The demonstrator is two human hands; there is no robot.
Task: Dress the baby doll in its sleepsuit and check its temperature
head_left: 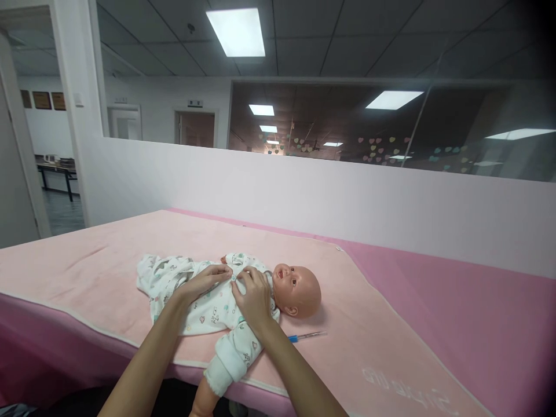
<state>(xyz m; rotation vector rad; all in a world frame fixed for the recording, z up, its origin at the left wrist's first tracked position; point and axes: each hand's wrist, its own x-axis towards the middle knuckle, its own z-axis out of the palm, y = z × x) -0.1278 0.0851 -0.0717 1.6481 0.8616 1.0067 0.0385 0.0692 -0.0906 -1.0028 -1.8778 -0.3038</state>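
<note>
A baby doll (299, 292) lies on its back with its head to the right. It wears a white printed baby shirt (212, 315) whose sleeve hangs over the near table edge. My left hand (207, 281) reaches across the doll's belly, its fingertips pinching the front of the shirt. Close beside it, my right hand (253, 292) rests on the chest, thumb and fingers closed on the same front edge. Between the fingertips a small round fastener (233, 277) shows. Part of the shirt's front is hidden under my hands.
Beside the doll's near shoulder lies a thin clear tube with a blue end (306, 336), like a thermometer. A peach mat (369, 341) covers the pink table surface (478, 295). Behind rises a white half-wall (304, 191) with glass above. To the left is a doorway.
</note>
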